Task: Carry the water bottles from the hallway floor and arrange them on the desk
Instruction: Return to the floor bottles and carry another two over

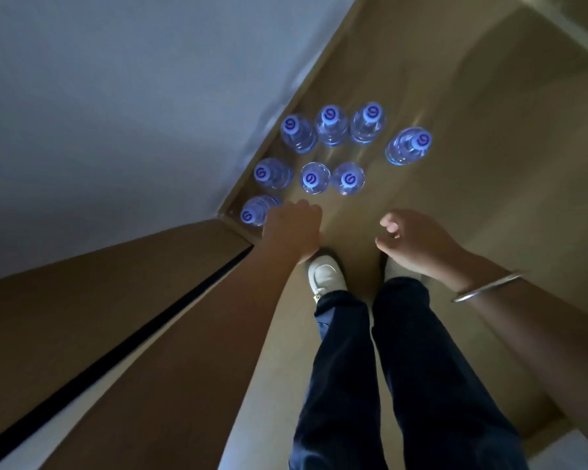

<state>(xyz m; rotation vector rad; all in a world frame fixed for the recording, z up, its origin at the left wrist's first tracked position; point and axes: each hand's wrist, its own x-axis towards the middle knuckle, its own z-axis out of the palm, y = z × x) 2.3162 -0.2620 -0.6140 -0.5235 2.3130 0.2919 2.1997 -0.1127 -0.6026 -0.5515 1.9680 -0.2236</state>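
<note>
Eight water bottles (331, 125) stand upright on the tan hallway floor (472, 171), seen from straight above so that mostly their pale caps with a dark swirl mark show. Three sit in a row along the far side, close together; a fourth (407, 146) stands apart to the right of that row. Nearer, two bottles stand side by side in the middle, with one more (272, 173) to their left next to the baseboard of the white wall (116, 96). The last bottle (257, 212) is tucked in the corner where the wall meets a brown panel (99, 317), and the left hand (292, 230) partly covers it from this angle. That hand reaches down with its back to the camera and its fingers bent under; whether it grips the corner bottle or only hovers beside it cannot be told. The right hand (413, 240) hangs over bare floor, well apart from the bottles, its fingers loosely curled around nothing. A thin metal bangle (487, 286) circles the right wrist. Below the arms, dark trousers (414, 385) and one white shoe (326, 274) are visible on the floor.
</note>
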